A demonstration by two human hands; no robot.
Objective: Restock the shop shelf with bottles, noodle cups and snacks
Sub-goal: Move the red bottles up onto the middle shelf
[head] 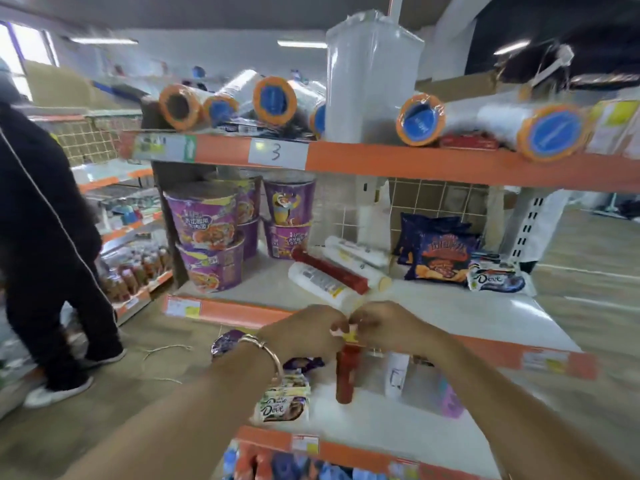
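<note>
Head view: at lower centre, left hand [304, 332] and right hand [388, 327] are both pinching the yellow top of a red bottle [346, 375], which is hanging upright over the white shelf [381, 420].

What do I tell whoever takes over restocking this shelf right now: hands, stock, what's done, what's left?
Left hand and right hand: the fingers of both pinch the top of the upright red bottle at the lower shelf.
Middle shelf: noodle cups stacked at left, loose bottles lying in the middle, snack bags at right.
Done: cups and snacks are on the shelf.
Left: release the red bottle on the lower shelf; probably stand up the lying bottles.
</note>
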